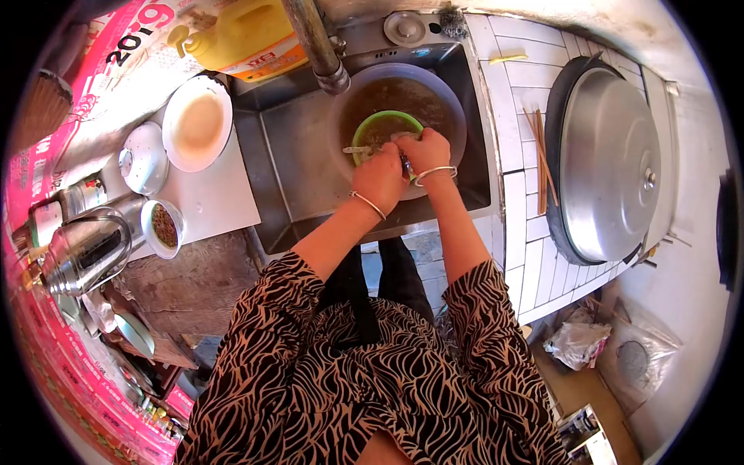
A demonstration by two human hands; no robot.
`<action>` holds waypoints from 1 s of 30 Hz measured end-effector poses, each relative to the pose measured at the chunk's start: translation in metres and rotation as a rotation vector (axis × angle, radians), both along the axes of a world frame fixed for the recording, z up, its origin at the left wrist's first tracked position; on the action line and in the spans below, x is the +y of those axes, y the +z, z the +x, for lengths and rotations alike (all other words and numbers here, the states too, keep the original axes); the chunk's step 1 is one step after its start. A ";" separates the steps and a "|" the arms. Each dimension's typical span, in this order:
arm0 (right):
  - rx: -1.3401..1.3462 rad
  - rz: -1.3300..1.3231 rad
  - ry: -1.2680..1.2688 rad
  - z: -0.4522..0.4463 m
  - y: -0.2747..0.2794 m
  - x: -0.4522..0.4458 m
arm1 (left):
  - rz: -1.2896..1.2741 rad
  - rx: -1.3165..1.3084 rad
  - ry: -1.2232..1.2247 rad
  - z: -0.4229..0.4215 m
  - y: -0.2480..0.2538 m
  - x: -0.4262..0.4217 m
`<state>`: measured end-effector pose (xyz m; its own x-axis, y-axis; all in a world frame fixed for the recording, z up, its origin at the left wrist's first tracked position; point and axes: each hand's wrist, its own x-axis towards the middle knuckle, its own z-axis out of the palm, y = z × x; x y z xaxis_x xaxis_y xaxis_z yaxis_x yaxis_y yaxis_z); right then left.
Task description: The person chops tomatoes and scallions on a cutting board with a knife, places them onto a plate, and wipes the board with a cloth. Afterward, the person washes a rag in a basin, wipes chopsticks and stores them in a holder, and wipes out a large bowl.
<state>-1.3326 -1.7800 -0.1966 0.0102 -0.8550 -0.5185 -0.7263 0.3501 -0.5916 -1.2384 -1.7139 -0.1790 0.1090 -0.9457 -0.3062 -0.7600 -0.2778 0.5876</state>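
A large pale basin (456, 101) of brownish water stands in the steel sink (291, 147). Inside it is a green-rimmed bowl (387, 115), its contents mostly covered by my hands. My left hand (380, 177) is closed over the bowl's near side, fingers bent inward. Close against it, my right hand (426, 151) is also closed, its fingertips pinched near the left ones. Whatever lies between the fingers is too small and covered to name. A short pale piece (356, 149) juts out over the bowl's left rim beside my left fingers.
A faucet (329, 74) hangs over the sink. On the left are a yellow jug (248, 35), white bowls (198, 124), a small bowl of reddish-brown bits (163, 225) and a metal kettle (93, 244). To the right lie chopsticks (541, 163) and a large lidded pan (608, 167).
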 end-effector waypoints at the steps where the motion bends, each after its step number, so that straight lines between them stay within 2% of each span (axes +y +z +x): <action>1: 0.107 -0.026 0.029 0.003 0.006 0.000 | 0.022 -0.060 0.003 -0.002 0.000 0.001; 4: 0.127 0.004 0.149 0.001 0.017 0.000 | 0.004 -0.025 -0.008 0.001 -0.001 0.007; 7: -0.073 -0.097 0.167 -0.021 0.034 0.003 | 0.274 0.643 0.145 0.026 -0.012 0.002; 8: -0.214 -0.143 0.279 -0.032 0.042 0.009 | 0.451 0.872 0.225 0.036 -0.005 -0.001; 10: -0.170 -0.554 0.618 -0.045 0.062 0.009 | 0.810 1.329 0.383 0.052 0.013 -0.008; 11: -0.142 -0.756 0.785 -0.048 0.070 0.010 | 0.796 1.402 0.380 0.051 0.023 -0.010; 13: -0.084 -0.834 0.828 -0.041 0.079 0.018 | 0.765 1.544 0.374 0.048 0.043 -0.012; 16: -0.063 -0.927 0.900 -0.040 0.073 0.018 | 0.888 1.470 0.088 0.047 0.052 -0.017; 18: -0.084 -1.045 0.899 -0.038 0.065 0.016 | 0.922 1.464 -0.018 0.049 0.040 -0.015; 19: -0.067 -1.012 0.930 -0.038 0.064 0.017 | 0.940 1.460 -0.069 0.049 0.039 -0.015; 22: -0.013 -0.921 1.001 -0.040 0.063 0.018 | 0.866 0.984 -0.138 0.043 0.040 -0.013; 25: 0.039 -0.834 1.001 -0.038 0.052 0.022 | 0.320 0.579 -0.273 0.028 0.025 0.000; 28: 0.105 -0.689 0.948 -0.037 0.040 0.026 | 0.197 0.142 -0.397 0.017 0.020 -0.002; 30: 0.156 -0.545 0.916 -0.035 0.035 0.027 | 0.163 0.027 -0.375 0.016 0.020 -0.004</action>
<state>-1.3674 -1.7533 -0.1620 0.7308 -0.6719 -0.1208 -0.6589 -0.6481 -0.3818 -1.2228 -1.7178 -0.1592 -0.2443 -0.8572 -0.4533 -0.8111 -0.0756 0.5800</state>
